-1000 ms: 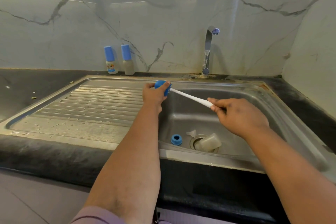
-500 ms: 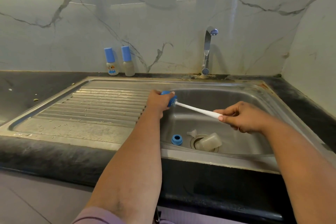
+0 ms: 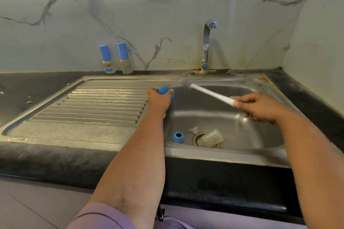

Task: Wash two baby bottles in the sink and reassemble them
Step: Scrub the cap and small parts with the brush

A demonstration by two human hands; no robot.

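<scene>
Left hand [image 3: 158, 99] grips a blue cap [image 3: 166, 92] at the basin's left edge; right hand [image 3: 257, 107] holds the white brush [image 3: 208, 93] clear above the sink [image 3: 232, 151]. Bottle body [image 3: 211, 138], blue ring [image 3: 178, 137] and teat [image 3: 193, 129] lie by the drain. Two capped bottles [image 3: 115, 59] stand at the counter's back edge, label writing unreadable.

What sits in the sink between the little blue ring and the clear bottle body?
In the head view, a small clear teat lies between the blue ring and the bottle body, beside the drain.
</scene>
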